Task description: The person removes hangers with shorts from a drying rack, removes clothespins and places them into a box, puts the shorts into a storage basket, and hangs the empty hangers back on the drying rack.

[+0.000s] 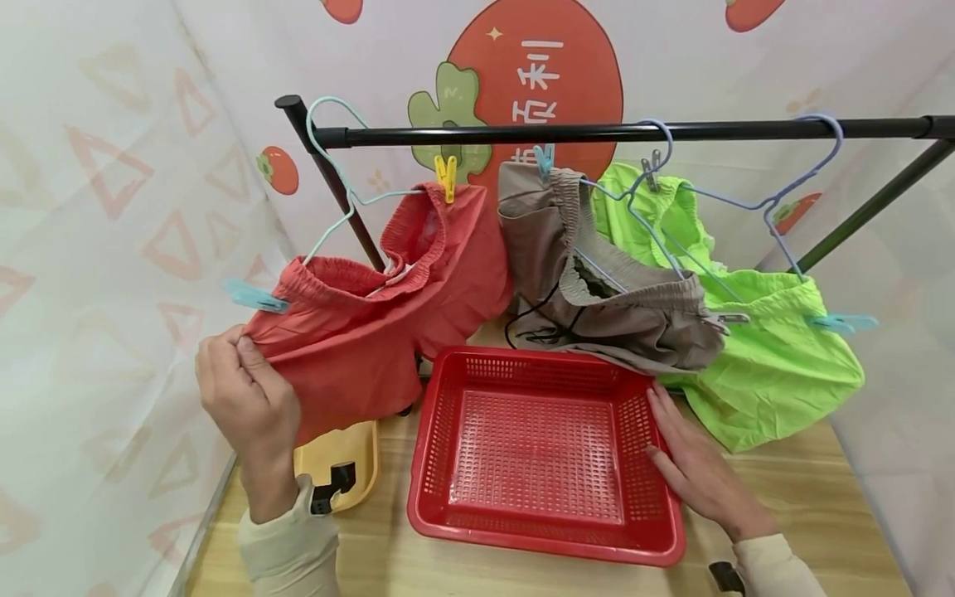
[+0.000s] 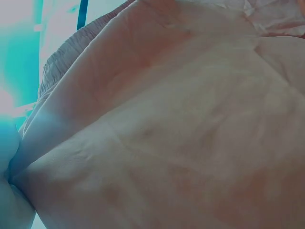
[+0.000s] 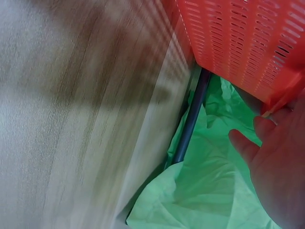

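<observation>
My left hand (image 1: 249, 394) pinches the side edge of red shorts (image 1: 351, 348), just below a light blue clothespin (image 1: 257, 296). The shorts hang from a pale teal hanger (image 1: 336, 166), with a yellow clothespin (image 1: 445, 178) at the far end of the waistband. In the left wrist view their cloth (image 2: 167, 124) fills most of the picture, drawn to a point at the fingers. Fairly straight fingers of my right hand (image 1: 701, 464) touch the right rim of a red plastic basket (image 1: 548, 543). Its perforated side (image 3: 233, 43) shows beside that hand in the right wrist view.
A black rail (image 1: 477, 135) crosses above. Grey-brown shorts (image 1: 634, 319) with a black drawstring and bright green shorts (image 1: 783, 365) hang from it on blue hangers, clipped with clothespins. A yellow tray (image 1: 366, 464) lies under my left forearm on the wooden table (image 1: 373, 547).
</observation>
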`<state>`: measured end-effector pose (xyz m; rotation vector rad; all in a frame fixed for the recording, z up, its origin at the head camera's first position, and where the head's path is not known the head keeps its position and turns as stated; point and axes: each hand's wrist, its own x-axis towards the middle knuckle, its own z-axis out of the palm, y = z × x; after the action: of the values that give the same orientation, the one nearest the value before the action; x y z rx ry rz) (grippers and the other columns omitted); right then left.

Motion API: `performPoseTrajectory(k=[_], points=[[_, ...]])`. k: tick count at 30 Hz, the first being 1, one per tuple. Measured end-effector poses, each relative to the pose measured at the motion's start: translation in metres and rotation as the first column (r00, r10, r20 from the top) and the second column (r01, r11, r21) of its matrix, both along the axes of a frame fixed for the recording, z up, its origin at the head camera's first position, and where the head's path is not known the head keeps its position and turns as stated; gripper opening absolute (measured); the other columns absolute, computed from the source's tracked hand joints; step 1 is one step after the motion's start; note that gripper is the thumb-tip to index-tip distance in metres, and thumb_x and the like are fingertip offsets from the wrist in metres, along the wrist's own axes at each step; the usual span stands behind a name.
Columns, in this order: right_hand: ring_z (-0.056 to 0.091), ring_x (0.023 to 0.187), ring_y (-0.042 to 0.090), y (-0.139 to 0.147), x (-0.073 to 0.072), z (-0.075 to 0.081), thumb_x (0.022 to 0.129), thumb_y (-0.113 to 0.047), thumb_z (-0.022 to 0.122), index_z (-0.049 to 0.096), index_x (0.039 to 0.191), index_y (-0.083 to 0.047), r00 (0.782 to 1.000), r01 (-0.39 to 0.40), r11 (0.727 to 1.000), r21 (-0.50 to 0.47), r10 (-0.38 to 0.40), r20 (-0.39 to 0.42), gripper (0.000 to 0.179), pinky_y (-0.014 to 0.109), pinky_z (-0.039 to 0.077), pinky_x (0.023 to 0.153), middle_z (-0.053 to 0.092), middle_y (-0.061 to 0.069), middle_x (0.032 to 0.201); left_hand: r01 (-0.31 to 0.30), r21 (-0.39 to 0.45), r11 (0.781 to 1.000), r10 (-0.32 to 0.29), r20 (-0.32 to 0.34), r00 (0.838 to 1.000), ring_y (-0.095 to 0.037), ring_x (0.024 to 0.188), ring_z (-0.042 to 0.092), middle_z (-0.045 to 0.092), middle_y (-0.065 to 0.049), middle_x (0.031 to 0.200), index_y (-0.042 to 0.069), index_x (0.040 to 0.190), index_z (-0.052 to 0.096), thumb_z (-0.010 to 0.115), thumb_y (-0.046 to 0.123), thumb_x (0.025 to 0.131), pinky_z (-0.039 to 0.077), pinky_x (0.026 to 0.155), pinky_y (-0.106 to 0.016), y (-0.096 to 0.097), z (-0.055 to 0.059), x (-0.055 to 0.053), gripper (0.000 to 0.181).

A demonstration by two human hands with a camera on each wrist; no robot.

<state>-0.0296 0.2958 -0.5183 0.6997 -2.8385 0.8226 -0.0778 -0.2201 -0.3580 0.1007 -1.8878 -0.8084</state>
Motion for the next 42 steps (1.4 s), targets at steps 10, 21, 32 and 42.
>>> performPoseTrajectory(k=[10,21,32,42], points=[[0.011,0.154,0.024,-0.001,-0.001,0.0,0.1,-0.007,0.061,0.015,0.164,-0.002,0.999,0.01,1.0,-0.019,-0.009,0.046,0.079,0.011,0.006,0.113,0.009,0.019,0.17,-0.021,0.08,0.997,0.024,-0.04,0.999,-0.021,0.091,0.054,0.056,-0.032,0.093,-0.017,0.101,0.062,0.049,0.002,0.103,0.036,0.082,-0.022,0.006,0.013,0.006,0.023],[0.013,0.153,0.029,-0.002,0.001,-0.001,0.099,-0.005,0.059,0.016,0.164,-0.002,0.997,0.02,0.998,-0.066,-0.015,0.07,0.078,0.01,0.007,0.112,0.008,0.018,0.17,0.07,0.055,0.996,-0.065,-0.084,0.994,-0.007,0.088,0.048,0.053,-0.028,0.084,-0.016,0.096,0.063,0.051,-0.001,0.1,0.036,0.08,-0.018,0.003,0.008,0.017,0.02],[0.011,0.154,0.028,-0.003,0.002,-0.001,0.099,-0.003,0.058,0.015,0.164,-0.003,0.997,0.021,0.996,-0.088,-0.014,0.082,0.079,0.01,0.007,0.112,0.007,0.018,0.17,0.268,0.117,0.956,-0.252,-0.139,0.958,-0.005,0.088,0.055,0.06,-0.005,0.086,-0.021,0.087,0.059,0.052,0.0,0.102,0.041,0.08,-0.02,-0.001,0.003,0.029,0.026],[0.013,0.154,0.029,-0.003,0.002,0.0,0.101,-0.005,0.059,0.018,0.164,-0.004,0.996,0.037,0.993,-0.109,-0.027,0.089,0.076,0.01,0.008,0.113,0.01,0.016,0.17,0.463,0.128,0.877,-0.443,-0.159,0.882,-0.012,0.09,0.058,0.06,-0.015,0.087,-0.021,0.087,0.056,0.051,-0.003,0.102,0.042,0.083,-0.024,0.001,-0.004,0.027,0.025]])
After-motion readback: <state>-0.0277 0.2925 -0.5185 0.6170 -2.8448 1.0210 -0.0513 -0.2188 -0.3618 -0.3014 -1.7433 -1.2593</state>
